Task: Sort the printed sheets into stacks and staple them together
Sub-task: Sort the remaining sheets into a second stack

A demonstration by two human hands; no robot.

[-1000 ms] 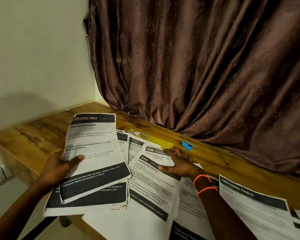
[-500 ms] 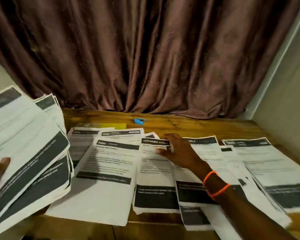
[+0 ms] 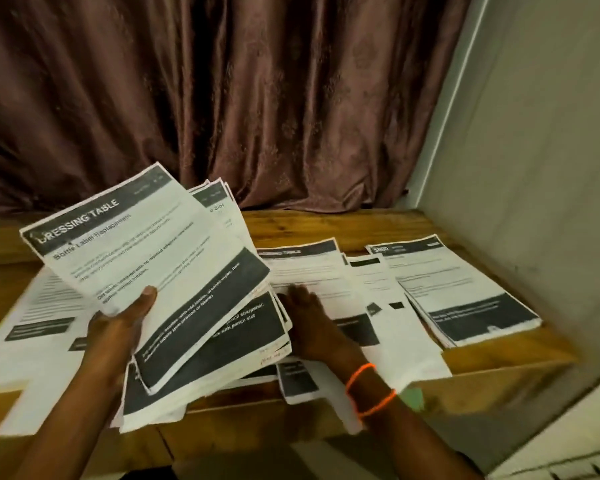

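Still mid-sort, nothing stapled as far as I can see. My left hand (image 3: 118, 327) grips a fanned bundle (image 3: 174, 289) held up over the table (image 3: 326, 223), thumb on the top page, which is headed "DRESSING TABLE"; other fingers are hidden under the paper. My right hand (image 3: 312, 323) lies flat, fingers straight, on a loose sheet (image 3: 302, 268) just right of the bundle, holding nothing. Farther right sits one fairly squared stack (image 3: 465, 299) near the wall (image 3: 534, 168); between them lie overlapping loose pages (image 3: 371, 282), and more blurred ones lie at left (image 3: 42, 306). No stapler in view. My read: one pile roughly formed, most sheets unsorted, all stapling left.
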